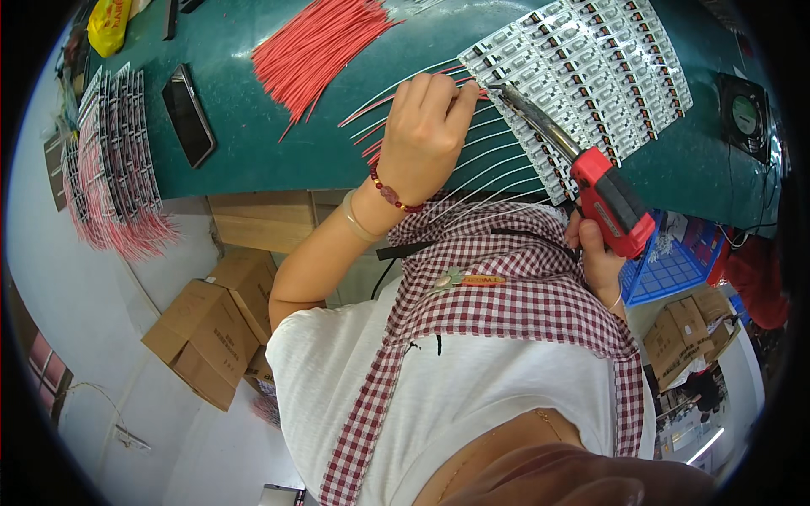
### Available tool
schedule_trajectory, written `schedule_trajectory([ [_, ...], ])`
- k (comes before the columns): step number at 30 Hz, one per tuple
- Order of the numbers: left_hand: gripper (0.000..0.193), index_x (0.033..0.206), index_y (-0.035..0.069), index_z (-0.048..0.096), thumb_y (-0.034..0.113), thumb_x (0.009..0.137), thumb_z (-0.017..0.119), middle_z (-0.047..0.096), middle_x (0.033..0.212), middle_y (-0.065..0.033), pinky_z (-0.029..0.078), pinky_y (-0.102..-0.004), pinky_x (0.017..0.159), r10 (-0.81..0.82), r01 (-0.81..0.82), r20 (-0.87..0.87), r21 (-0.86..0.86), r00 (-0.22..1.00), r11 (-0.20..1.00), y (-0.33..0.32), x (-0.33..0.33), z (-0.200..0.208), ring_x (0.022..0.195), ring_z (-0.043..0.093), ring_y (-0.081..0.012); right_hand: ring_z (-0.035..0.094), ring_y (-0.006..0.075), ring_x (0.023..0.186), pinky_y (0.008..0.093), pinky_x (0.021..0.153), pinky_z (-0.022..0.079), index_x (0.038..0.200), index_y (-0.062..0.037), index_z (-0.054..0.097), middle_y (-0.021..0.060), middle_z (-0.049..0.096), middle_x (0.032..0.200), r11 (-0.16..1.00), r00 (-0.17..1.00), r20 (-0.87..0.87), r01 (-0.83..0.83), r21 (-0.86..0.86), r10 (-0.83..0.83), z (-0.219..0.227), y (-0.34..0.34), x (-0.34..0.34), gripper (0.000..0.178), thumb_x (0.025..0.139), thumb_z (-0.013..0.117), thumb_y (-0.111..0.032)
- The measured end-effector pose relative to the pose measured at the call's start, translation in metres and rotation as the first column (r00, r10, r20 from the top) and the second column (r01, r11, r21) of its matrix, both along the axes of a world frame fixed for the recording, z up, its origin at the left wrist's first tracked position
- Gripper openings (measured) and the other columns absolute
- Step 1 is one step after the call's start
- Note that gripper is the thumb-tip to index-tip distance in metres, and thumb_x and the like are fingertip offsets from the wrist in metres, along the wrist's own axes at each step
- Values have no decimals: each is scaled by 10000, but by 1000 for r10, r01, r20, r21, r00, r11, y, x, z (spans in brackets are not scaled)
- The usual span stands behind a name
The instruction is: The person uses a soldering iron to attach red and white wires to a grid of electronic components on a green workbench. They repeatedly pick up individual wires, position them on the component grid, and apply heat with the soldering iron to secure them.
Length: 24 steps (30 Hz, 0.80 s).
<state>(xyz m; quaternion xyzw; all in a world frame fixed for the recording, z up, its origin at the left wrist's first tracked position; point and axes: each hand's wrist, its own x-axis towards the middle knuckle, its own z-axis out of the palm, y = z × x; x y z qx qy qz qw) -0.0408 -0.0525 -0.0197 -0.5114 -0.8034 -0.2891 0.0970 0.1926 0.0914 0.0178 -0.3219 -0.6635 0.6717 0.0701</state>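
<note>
My left hand (426, 122) is closed at the near left edge of a panel of small white circuit boards (582, 59), its thumb and forefinger pinched on what looks like a red wire. Red and white wires (485, 160) fan out from this edge, some passing under the hand. In my right hand (597, 257) is a red and black soldering iron (609, 198), gripped by its handle. Its metal tip points up and left to the panel's edge, close beside my left fingertips. Whether the tip touches a board is too small to tell.
A pile of red wires (316, 51) lies at the back of the green table (245, 156). Further left are a phone (188, 118) and stacked, wired boards (114, 152). A black fan-like device (744, 116) sits far right. Cardboard boxes (207, 333) and a blue crate (675, 266) stand below.
</note>
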Motion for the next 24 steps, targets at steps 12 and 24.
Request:
schedule_trajectory([
  [12,268,967,21,679,-25,709,626,499,776,-58,419,-331,643,4,-4,-11,-25,1000,1000,0,1,1,715,502,-214,474,118,528,257,481,374,1176,44,510,59,532,636,989,997,-50,-55,135,62,3,1,-1,485,910,604,-351],
  [24,268,973,18,670,-21,712,621,498,777,-60,412,-337,641,-7,7,-17,-16,1000,1000,0,0,-1,715,503,-219,473,116,560,254,505,366,953,13,562,48,524,648,920,985,84,-174,352,154,-20,3,11,357,918,595,-341],
])
